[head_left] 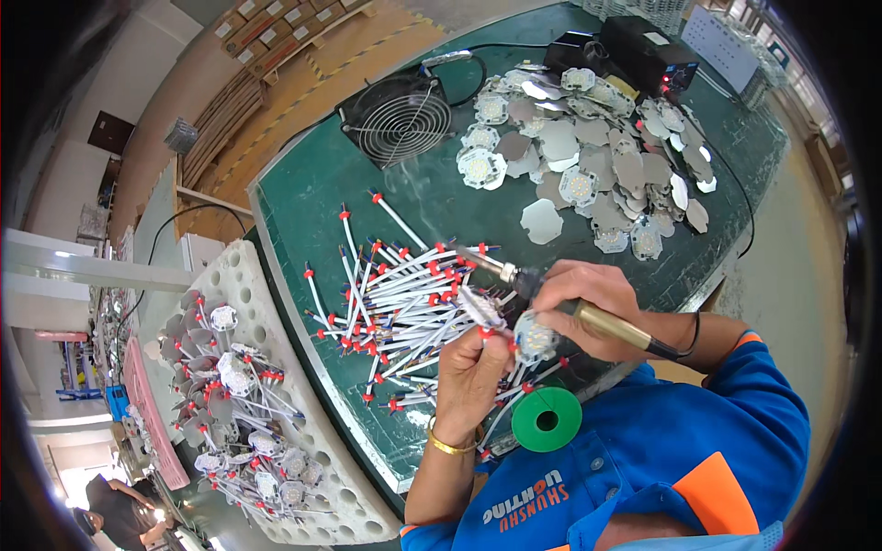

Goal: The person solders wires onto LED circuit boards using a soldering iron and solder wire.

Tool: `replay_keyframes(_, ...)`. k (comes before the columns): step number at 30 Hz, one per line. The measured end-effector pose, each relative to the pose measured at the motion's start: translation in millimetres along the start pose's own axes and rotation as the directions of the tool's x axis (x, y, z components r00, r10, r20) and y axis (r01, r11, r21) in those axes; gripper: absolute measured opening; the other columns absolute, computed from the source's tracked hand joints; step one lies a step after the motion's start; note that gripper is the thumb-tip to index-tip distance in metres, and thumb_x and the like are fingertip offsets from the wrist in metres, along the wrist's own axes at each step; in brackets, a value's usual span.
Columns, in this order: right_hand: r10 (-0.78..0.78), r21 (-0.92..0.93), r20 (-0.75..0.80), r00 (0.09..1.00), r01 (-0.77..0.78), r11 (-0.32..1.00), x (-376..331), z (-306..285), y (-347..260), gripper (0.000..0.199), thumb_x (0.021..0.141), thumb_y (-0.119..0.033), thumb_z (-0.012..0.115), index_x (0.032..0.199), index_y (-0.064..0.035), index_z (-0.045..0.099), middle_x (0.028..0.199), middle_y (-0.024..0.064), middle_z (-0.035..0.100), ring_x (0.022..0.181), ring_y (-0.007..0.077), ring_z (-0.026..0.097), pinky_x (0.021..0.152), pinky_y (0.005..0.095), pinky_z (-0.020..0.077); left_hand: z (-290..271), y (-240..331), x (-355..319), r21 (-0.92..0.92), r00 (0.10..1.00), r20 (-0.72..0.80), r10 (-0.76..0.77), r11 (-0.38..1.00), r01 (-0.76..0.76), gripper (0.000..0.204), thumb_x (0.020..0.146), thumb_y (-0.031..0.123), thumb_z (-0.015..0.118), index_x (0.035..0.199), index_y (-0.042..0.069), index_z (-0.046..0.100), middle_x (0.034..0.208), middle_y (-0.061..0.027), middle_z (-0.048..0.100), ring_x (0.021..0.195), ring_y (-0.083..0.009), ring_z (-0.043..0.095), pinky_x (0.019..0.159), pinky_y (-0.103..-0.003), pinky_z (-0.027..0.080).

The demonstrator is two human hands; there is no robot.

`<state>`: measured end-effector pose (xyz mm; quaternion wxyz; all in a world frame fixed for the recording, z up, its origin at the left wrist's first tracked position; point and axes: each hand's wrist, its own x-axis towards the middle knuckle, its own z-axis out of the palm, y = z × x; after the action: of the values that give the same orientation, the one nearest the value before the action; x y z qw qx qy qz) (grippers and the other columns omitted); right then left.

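My right hand [593, 298] is wrapped round a soldering iron [611, 328], whose metal tip points up and left over the wires. Just below those fingers is a round LED board [536, 340]; its edge meets my right fingertips, though I cannot tell how firmly it is gripped. My left hand [470, 381] pinches a short white wire with a red band, next to another LED board [481, 308] seen nearly edge-on. Beneath and left of both hands lies a loose pile of white wires [404, 294] with red bands. A green solder spool [524, 418] stands near my body.
A black fan [400, 119] sits at the table's far side. Right of it spreads a heap of LED boards [597, 147], with a black soldering station [643, 55] behind. At left, a white foam tray [322, 459] bears wired boards. A co-worker [119, 514] appears far lower left.
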<state>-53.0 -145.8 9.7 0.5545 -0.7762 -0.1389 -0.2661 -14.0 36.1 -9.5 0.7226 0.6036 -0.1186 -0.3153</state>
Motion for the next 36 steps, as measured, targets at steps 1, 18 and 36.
replay_keyframes(1, -0.046, -0.122, 0.043, 0.998, 0.050, 0.991, 3, -4, 6, 0.021, 0.069, 0.002, 0.066, 0.086, -0.0040, 0.056, 0.073, 0.0082, 0.059, 0.062, 0.0223, 0.057, 0.054, 0.0310, 0.0447, 0, -3, 0, -0.003, 1.000, 0.007, 0.004, 1.000, -0.004, 0.026, 0.089, 0.028, 0.053, 0.081, 0.003, 0.058, 0.063, 0.0017, 0.052, 0.054, -0.0034, 0.041, 0.049, -0.018, 0.032)
replay_keyframes(18, 0.013, -0.749, 0.251, 0.968, 0.186, 0.635, 17, -45, 49, 0.028, 0.071, -0.009, 0.061, 0.095, -0.0115, 0.046, 0.076, 0.0095, 0.044, 0.079, 0.0277, 0.051, 0.069, 0.0379, 0.0377, -5, 22, 7, -0.266, 0.975, -0.148, 0.166, 0.943, -0.201, 0.033, 0.080, 0.015, 0.065, 0.107, -0.001, 0.057, 0.078, -0.0045, 0.057, 0.056, -0.0049, 0.042, 0.047, -0.017, 0.030)
replay_keyframes(36, -0.204, -0.342, 0.066, 0.977, 0.214, 0.915, 13, -43, 41, 0.033, 0.053, 0.008, 0.057, 0.081, -0.0084, 0.051, 0.071, 0.0045, 0.048, 0.074, 0.0266, 0.047, 0.067, 0.0338, 0.0376, 5, 27, 88, 0.964, 0.901, 0.117, 0.419, 0.170, -0.204, 0.021, 0.069, 0.012, 0.067, 0.087, 0.003, 0.062, 0.085, -0.0101, 0.059, 0.070, -0.0292, 0.059, 0.060, -0.037, 0.046)
